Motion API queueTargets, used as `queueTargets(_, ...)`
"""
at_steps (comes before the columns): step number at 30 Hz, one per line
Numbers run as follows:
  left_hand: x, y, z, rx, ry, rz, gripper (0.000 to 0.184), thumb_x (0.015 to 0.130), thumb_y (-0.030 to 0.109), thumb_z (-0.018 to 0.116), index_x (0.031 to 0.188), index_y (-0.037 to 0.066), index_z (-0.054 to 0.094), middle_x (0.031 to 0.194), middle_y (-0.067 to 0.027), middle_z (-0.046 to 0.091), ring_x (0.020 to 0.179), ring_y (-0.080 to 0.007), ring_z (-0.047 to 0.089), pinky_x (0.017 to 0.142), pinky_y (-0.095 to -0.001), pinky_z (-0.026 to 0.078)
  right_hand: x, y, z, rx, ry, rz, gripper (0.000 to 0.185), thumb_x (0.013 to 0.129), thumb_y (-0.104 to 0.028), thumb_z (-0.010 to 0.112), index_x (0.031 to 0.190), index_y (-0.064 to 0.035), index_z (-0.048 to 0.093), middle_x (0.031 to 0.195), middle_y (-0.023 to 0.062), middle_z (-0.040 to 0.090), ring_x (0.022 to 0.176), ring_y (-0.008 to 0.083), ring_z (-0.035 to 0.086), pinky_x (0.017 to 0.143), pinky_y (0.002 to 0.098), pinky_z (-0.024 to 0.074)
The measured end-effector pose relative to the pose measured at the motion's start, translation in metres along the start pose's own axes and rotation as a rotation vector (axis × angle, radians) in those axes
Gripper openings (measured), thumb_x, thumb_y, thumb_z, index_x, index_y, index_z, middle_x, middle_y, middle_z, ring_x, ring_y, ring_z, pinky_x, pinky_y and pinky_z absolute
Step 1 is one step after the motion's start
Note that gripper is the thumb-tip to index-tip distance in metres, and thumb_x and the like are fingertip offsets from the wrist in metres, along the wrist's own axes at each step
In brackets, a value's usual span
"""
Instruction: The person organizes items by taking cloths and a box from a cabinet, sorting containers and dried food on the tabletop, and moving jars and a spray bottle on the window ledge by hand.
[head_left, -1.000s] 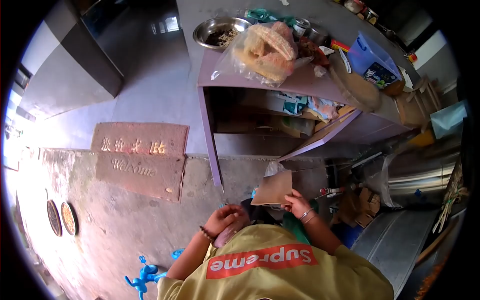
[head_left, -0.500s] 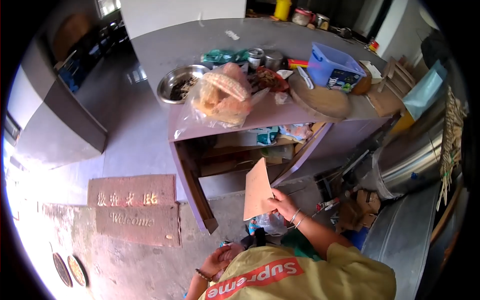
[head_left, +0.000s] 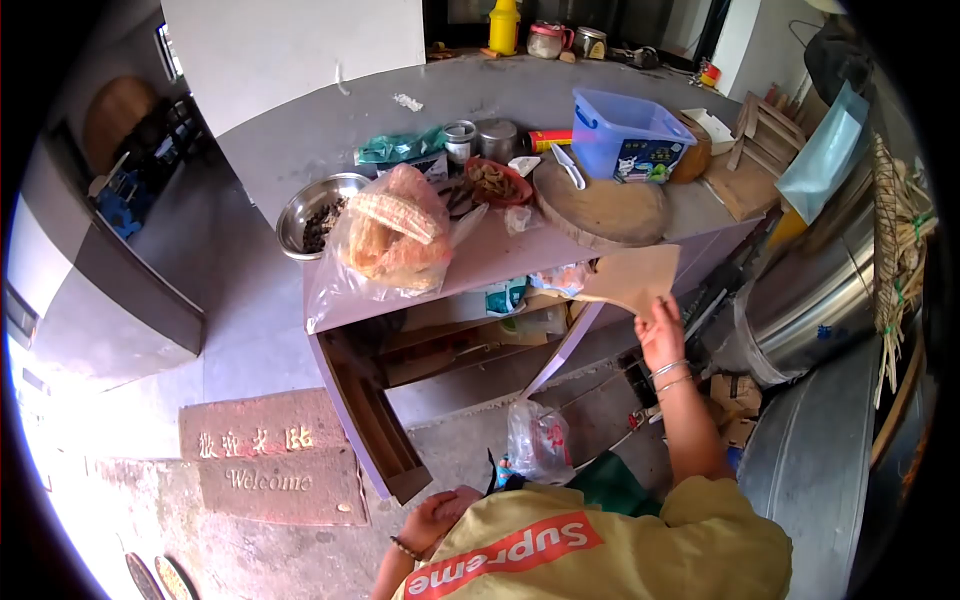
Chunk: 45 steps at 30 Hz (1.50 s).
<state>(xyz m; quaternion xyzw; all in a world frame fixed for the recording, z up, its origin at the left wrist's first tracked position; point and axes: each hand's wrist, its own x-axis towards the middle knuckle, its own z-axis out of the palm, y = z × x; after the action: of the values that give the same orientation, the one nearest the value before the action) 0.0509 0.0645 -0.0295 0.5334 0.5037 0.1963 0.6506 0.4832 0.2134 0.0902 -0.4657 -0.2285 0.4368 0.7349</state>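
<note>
"Head view, right of centre: what does the right hand (head_left: 660,335) hold?"

"One brown card (head_left: 640,280), gripped at its lower right corner. Thumb and fingers are closed on it. Two bangles (head_left: 671,374) sit around the wrist."

"State the card's position."

"Right of centre in the frame, just below the round wooden board (head_left: 600,208). It is tilted, with its long side running toward the left. I cannot tell from here whether it touches the cabinet (head_left: 490,250)."

"Left hand (head_left: 432,522)?"

"Bottom of the frame, left of the yellow shirt (head_left: 690,530). Fingers are curled over something pinkish; I cannot tell whether they grip it. A bead bracelet (head_left: 407,549) is around the wrist."

"List the parts on the cabinet top."

"From upper left to upper right: metal bowl (head_left: 290,228) containing dark bits; clear bag (head_left: 400,245) with pale and orange contents, next to the bowl; red dish (head_left: 515,183); the wooden board, with a white-handled tool (head_left: 568,167) resting at its rear edge; blue tub (head_left: 605,145) behind the board."

"And below?"

"Cabinet front open, shelves exposed at centre. Plastic bag (head_left: 537,440) at lower centre. Welcome mat (head_left: 270,445) on the floor, lower left."
</note>
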Motion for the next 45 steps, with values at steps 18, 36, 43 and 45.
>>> queueTargets(18,0.033,0.068,0.016,-0.446,0.344,0.150,0.028,0.077,-0.005,0.045,0.105,-0.002,0.050,0.101,-0.0069,0.055,0.094,-0.0125,0.051,0.081,-0.0236,0.041,0.000,0.096,0.048,-0.614,-0.802,0.578,0.034,0.081,-0.015,0.054,0.112,-0.0030,0.043,0.098,0.0102,0.057,0.081,0.0161,0.058,0.066,0.0244,0.0460)
queueTargets(36,0.037,0.071,-0.024,-1.177,0.221,0.263,0.046,0.086,0.040,0.040,0.118,0.008,0.039,0.118,-0.0083,0.045,0.108,-0.0202,0.044,0.091,-0.0371,0.034,-0.078,0.122,0.118,-0.352,-0.842,0.432,0.025,0.081,-0.008,0.052,0.105,-0.0016,0.048,0.099,0.0004,0.053,0.091,0.0087,0.047,0.083,0.0241,0.0377)
queueTargets(43,0.018,0.052,-0.003,-1.051,0.211,0.150,0.052,0.082,0.037,0.049,0.124,0.013,0.031,0.124,-0.0083,0.040,0.109,-0.0216,0.044,0.087,-0.0363,0.036,-0.094,0.123,0.132,-0.359,-0.835,0.455,0.029,0.079,-0.004,0.049,0.108,-0.0022,0.044,0.101,0.0021,0.050,0.092,0.0095,0.047,0.083,0.0239,0.0370)
queueTargets(45,0.015,0.051,-0.003,-1.025,0.214,0.135,0.053,0.083,0.036,0.049,0.126,0.012,0.028,0.126,-0.0085,0.038,0.110,-0.0213,0.042,0.088,-0.0360,0.036,-0.101,0.123,0.138,-0.348,-0.836,0.482,0.029,0.080,-0.003,0.049,0.108,-0.0022,0.043,0.100,0.0022,0.050,0.091,0.0093,0.047,0.082,0.0237,0.0372)
